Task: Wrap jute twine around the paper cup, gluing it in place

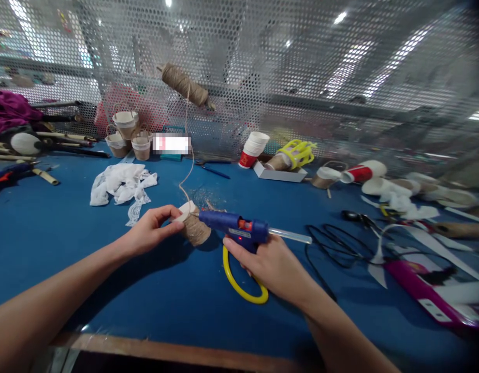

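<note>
My left hand is closed on the rim of a small paper cup, tilted and wrapped for much of its height in brown twine. A loose strand of twine runs from the cup up to a large twine spool at the mesh. Wrapped round a blue hot glue gun, my right hand keeps its nozzle at the cup near the rim. A clear glue stick juts from the gun's back. Below the right hand shows a yellow loop handle; what it belongs to is hidden.
Several finished-looking twine baskets stand at the back left, behind white lace. Stacked paper cups and a white box lid are at the back. Black cable and a magenta-edged box lie right. Perforated metal mesh rises behind.
</note>
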A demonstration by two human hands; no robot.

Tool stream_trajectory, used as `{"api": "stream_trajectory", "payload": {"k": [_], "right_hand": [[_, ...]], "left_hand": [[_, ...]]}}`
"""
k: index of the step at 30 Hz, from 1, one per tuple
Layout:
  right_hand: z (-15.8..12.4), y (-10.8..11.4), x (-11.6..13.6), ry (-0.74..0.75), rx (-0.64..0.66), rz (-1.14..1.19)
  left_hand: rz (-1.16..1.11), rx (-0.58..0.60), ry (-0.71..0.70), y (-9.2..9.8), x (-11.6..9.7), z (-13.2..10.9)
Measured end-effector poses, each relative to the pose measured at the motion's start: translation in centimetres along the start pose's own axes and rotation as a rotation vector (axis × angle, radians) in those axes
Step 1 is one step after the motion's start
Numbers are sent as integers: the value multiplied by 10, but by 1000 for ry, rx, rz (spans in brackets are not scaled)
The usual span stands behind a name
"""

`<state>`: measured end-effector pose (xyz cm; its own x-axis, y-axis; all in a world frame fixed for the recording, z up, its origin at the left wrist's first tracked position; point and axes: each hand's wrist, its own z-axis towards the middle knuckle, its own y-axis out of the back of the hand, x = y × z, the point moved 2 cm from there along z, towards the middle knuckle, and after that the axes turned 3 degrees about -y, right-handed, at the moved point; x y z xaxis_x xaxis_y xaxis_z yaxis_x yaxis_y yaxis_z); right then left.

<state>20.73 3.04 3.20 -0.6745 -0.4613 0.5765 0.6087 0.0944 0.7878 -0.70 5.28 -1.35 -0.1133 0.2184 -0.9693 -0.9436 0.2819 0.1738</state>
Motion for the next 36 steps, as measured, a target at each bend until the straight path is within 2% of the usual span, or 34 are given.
{"api": "stream_trajectory", "payload": {"k": [10, 15, 20, 25, 30, 36], "right_hand": [[0, 5, 4, 161, -10, -203], [0, 1, 1, 108, -20, -168], [0, -6, -7, 138, -15, -183], [-1, -5, -7, 71, -37, -138], [-2, 2, 3, 144, 5, -167], [-3, 1, -2, 191, -18, -254]], "left_hand": [[35, 59, -81, 2, -1, -1], [31, 78, -85, 2, -1, -1], [53, 83, -83, 3, -1, -2], [26, 101, -91, 3, -3, -2], [31, 106, -95, 2, -4, -1], [38, 119, -107, 4, -4, -1]]}}
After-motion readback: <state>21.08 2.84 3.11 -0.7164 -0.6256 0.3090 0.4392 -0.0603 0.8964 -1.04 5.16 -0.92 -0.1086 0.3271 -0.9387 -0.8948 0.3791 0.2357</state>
